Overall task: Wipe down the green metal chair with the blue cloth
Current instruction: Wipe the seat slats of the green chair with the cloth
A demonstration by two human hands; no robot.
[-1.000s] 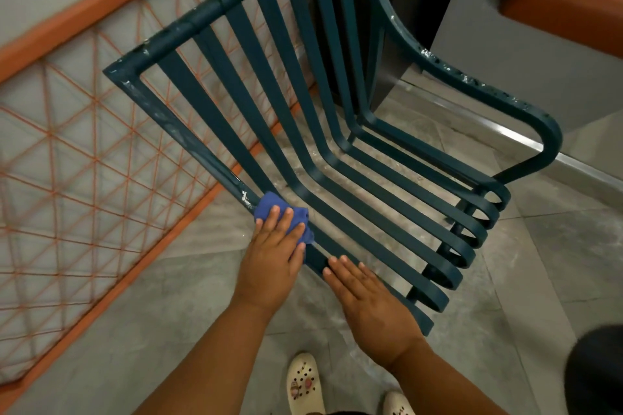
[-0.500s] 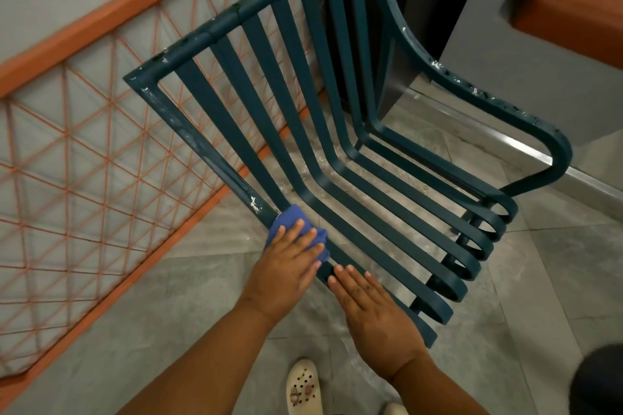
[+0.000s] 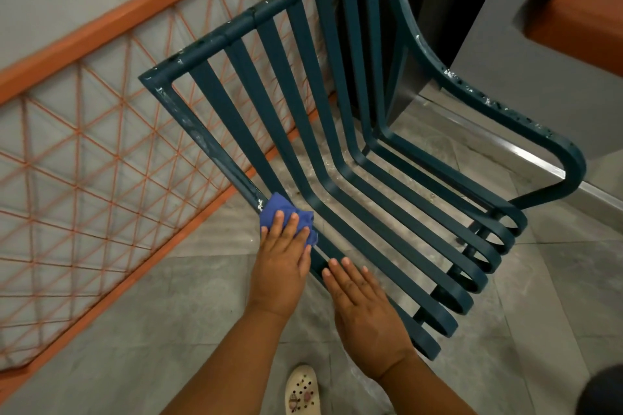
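Observation:
The green metal chair (image 3: 340, 131) fills the middle of the view, with long flat slats, a slatted back and chipped paint on its rails. My left hand (image 3: 281, 258) presses the crumpled blue cloth (image 3: 273, 209) flat against the chair's near side rail, fingers straight over the cloth. My right hand (image 3: 365, 308) lies flat with straight fingers on the same rail, just right of the left hand, and holds nothing.
An orange railing (image 3: 84, 158) with a diamond mesh runs along the left behind the chair. A grey wall (image 3: 505, 54) and its metal skirting stand at the right. The floor is grey tile. My white perforated shoe (image 3: 301, 391) shows at the bottom.
The hand with the cloth has stayed near the same spot on the side rail, rubbing slightly. My right hand holds its place on the rail. The camera has shifted a little.

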